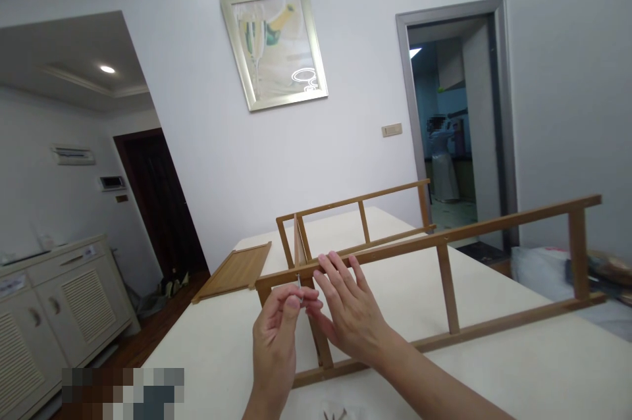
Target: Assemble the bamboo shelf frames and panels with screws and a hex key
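My left hand [280, 324] is closed, pinching a slim silver metal rod [299, 284] between thumb and fingers. Its top end meets the near wooden frame's upper rail [395, 247], close to the left corner; whether it is a screw or a hex key, I cannot tell. Beside it, my right hand [348, 305] rests against the same rail with its fingers stretched out, fingertips over the top edge. The ladder-like frame stands on its long side on the white table [207, 347]. A second wooden frame [365, 222] stands behind, joined near its left end by a crosspiece [297, 239].
A slatted wooden panel [234, 272] lies on the table's left side. Small screws [336, 415] are at the near edge. Left of the table is a white cabinet [74, 301]; bags [543, 272] sit at right. Beyond the doorway stands another person [443, 157].
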A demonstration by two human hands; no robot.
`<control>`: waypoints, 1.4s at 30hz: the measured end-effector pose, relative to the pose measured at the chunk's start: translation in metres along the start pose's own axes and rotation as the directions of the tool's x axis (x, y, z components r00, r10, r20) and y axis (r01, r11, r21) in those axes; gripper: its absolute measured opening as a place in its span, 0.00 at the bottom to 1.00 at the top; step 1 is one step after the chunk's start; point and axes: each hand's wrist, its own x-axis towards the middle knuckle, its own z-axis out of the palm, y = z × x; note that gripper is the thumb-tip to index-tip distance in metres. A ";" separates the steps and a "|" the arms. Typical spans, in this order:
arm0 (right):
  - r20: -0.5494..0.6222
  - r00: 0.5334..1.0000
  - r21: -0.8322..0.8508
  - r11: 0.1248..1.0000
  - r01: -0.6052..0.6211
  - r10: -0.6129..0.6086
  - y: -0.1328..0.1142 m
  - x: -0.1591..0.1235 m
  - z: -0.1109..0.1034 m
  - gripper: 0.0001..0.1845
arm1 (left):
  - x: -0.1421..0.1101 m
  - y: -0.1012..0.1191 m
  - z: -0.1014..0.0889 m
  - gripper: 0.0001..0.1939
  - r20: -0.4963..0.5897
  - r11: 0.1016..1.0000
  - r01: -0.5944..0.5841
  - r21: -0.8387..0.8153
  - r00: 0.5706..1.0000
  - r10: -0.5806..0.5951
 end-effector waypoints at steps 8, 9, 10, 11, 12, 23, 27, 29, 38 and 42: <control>0.016 1.000 0.001 1.000 0.006 -0.006 0.001 0.000 -0.003 0.25 | -0.004 0.007 0.008 0.14 -0.120 0.996 0.020 0.087 0.993 -0.009; 0.016 1.000 0.000 1.000 0.003 -0.003 0.001 0.000 -0.003 0.25 | -0.005 0.008 0.010 0.15 -0.160 0.992 0.023 0.122 0.987 -0.003; 0.018 1.000 -0.001 1.000 0.001 -0.001 0.001 0.000 -0.003 0.25 | -0.005 0.009 0.011 0.15 -0.199 0.985 0.015 0.173 0.980 0.020; 0.020 1.000 -0.003 1.000 -0.001 0.001 0.001 0.000 -0.002 0.25 | -0.006 0.009 0.012 0.14 -0.231 0.969 -0.013 0.247 0.970 0.072; 0.021 1.000 -0.006 1.000 -0.002 0.002 0.000 0.000 -0.002 0.25 | -0.006 0.008 0.013 0.13 -0.245 0.936 -0.066 0.346 0.956 0.158; 0.032 0.999 -0.012 1.000 0.013 -0.013 0.001 0.000 -0.003 0.25 | -0.002 0.007 -0.002 0.18 0.487 -0.175 -0.596 0.783 0.414 0.769; 0.025 1.000 -0.004 1.000 0.018 -0.017 0.001 0.000 -0.002 0.25 | -0.002 0.001 -0.007 0.19 0.529 -0.157 -0.648 0.745 0.431 0.731; 0.019 1.000 -0.003 1.000 0.018 -0.018 0.001 -0.001 -0.002 0.25 | -0.002 -0.001 -0.006 0.17 0.513 -0.138 -0.646 0.751 0.438 0.738; 0.018 1.000 -0.003 1.000 0.018 -0.018 0.001 -0.002 0.000 0.24 | 0.001 0.004 0.002 0.09 0.380 0.074 -0.675 0.734 0.500 0.778; 0.022 1.000 -0.001 1.000 0.020 -0.020 0.001 -0.002 0.000 0.25 | 0.000 0.010 0.005 0.06 0.319 0.167 -0.655 0.737 0.556 0.767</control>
